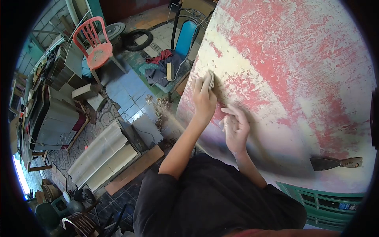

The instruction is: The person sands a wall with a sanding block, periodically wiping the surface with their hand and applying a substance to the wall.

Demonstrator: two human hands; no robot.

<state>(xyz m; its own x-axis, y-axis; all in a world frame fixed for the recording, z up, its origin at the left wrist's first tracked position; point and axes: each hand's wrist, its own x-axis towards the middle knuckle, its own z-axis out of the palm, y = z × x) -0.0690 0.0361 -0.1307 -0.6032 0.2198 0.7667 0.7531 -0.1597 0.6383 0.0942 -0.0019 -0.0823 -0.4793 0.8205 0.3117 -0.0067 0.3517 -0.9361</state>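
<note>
My left hand [203, 96] is closed around a folded piece of sandpaper [212, 79], pressed near the left edge of a large panel [308, 67]. The panel's surface is patchy red and cream, with scraped marks. Beside it and lower, my right hand [236, 128] hovers close over the panel, its fingers loosely curled and apart, with nothing visible in them. Pale dust coats the fingers of both hands. A putty knife [335, 163] with a worn handle lies on the panel at the lower right.
Left of the panel stand a red plastic chair [99, 55] and a blue-backed chair [187, 39] with cloths on its seat. A black tyre [138, 40] lies behind them. A long grey cabinet-like box [104, 152] is on the floor. Green slatted furniture [316, 203] borders the panel's lower edge.
</note>
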